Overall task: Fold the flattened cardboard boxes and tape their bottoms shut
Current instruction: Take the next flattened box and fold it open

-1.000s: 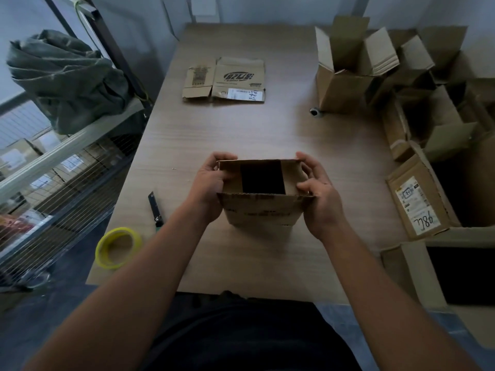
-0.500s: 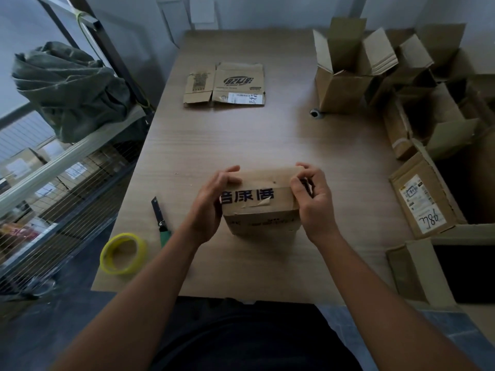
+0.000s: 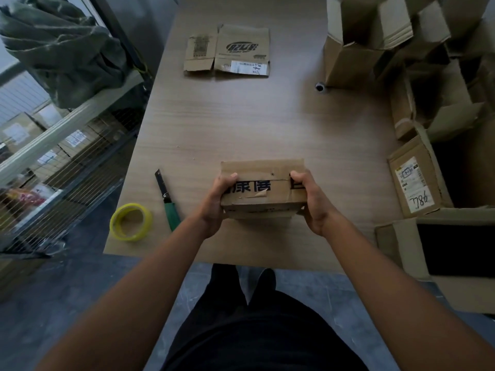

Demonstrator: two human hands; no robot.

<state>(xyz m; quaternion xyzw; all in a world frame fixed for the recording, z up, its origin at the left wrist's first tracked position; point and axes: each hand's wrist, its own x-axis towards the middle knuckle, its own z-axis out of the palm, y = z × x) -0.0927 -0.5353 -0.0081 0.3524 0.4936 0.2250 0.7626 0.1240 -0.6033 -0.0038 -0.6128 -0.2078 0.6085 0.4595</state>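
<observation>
The left hand (image 3: 215,203) and the right hand (image 3: 314,203) are clamped on opposite ends of a small brown cardboard box with black printed characters (image 3: 263,174). Each thumb lies over the top face and the fingers curl down the sides. The box's flaps are folded flat on top, and the seam between them runs from one hand to the other. A scrap of old tape sticks to the top face near its middle. The box sits at the near middle of the light wooden surface (image 3: 241,124); whether it rests on the surface or is held just above it cannot be told.

Left of the box lies a green-handled utility knife (image 3: 171,214) with its blade pointing away. Further left, near the surface's edge, lies a yellow roll of tape (image 3: 130,207).

At the far side a flattened brown cardboard box with a dark logo and a white label (image 3: 233,52) lies flat. To its right stands a cluster of open folded cardboard boxes (image 3: 356,62), with a small dark cylinder (image 3: 319,87) at its foot. Another brown box with a white label (image 3: 415,178) stands at the right edge.

Beyond the left edge, a grey-green bag (image 3: 67,57) rests on a wire shelf rack (image 3: 69,124).
</observation>
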